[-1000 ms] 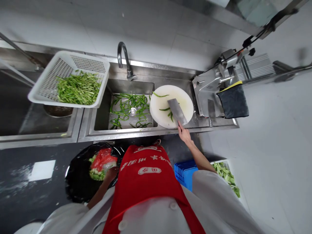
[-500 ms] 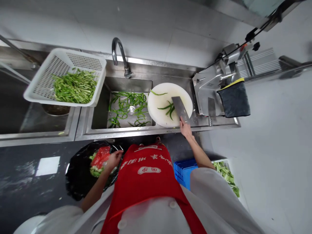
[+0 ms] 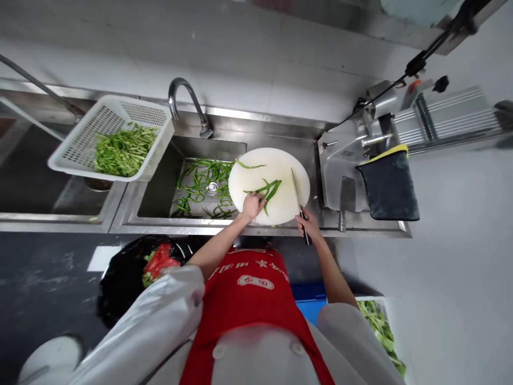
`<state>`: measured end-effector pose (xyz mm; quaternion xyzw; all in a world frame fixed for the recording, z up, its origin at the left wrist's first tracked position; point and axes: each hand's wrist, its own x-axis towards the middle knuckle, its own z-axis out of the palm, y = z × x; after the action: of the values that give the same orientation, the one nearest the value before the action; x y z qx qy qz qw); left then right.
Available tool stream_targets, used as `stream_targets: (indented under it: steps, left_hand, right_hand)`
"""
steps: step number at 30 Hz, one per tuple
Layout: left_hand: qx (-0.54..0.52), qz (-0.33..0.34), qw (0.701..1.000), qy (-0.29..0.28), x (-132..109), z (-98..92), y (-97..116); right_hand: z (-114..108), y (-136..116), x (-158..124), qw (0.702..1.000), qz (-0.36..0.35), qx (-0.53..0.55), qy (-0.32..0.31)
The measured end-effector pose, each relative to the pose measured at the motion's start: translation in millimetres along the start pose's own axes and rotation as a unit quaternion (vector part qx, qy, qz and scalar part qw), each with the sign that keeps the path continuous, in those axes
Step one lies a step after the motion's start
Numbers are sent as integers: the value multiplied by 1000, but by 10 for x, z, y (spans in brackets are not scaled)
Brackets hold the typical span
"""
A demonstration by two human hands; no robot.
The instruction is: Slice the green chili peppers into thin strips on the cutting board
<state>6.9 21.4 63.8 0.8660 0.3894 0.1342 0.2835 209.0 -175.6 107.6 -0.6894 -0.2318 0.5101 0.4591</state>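
A round white cutting board (image 3: pixel 288 160) lies across the right side of the sink (image 3: pixel 158 202). On it are a few long green chili peppers (image 3: pixel 273 188), and one more pepper (image 3: pixel 250 166) lies at the board's upper left edge. My left hand (image 3: pixel 252 206) rests at the board's lower left, its fingers closed on the lower ends of the peppers. My right hand (image 3: pixel 309 225) grips the black handle of a cleaver (image 3: pixel 296 187), whose blade stands edge-on at the board's right side, apart from the peppers.
Many green peppers (image 3: pixel 200 176) lie in the sink under a faucet (image 3: pixel 188 88). A white basket of cut green stalks (image 3: pixel 124 149) stands left. A slicing machine (image 3: pixel 344 160) and another cleaver (image 3: pixel 347 195) are on the right. Below is a black-lined bin (image 3: pixel 124 272).
My left hand has moved up from over the bin to the peppers on the board. The cleaver has turned from lying flat over the peppers to edge-on at the right.
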Motion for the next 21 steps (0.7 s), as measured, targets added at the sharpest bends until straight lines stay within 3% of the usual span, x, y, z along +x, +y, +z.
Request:
stream_targets:
  steps: [3, 5, 9, 12, 15, 18, 21]
  left_hand:
    - [81, -38, 996, 10, 303, 278, 228]
    - [97, -47, 994, -8, 399, 343, 264]
    - [96, -54, 994, -19, 442, 273, 235]
    - [66, -44, 997, 6, 392, 135, 252]
    - [2, -51, 997, 51, 225, -70, 258]
    - [-32, -94, 987, 124, -139, -361, 104]
    - [-5, -202, 956, 215, -653, -700, -212]
  right_hand:
    - [-271, 64, 101, 997, 29, 53, -44]
    - [-438, 83, 146, 994, 47, 62, -71]
    - [-688, 103, 248, 991, 50, 60, -113]
    - [-785, 100, 379, 993, 59, 26, -95]
    - [-841, 15, 474, 989, 50, -135, -34]
    - [-850, -155, 425, 935, -38, -352, 11]
    - [-721, -327, 300, 887, -108, -445, -60]
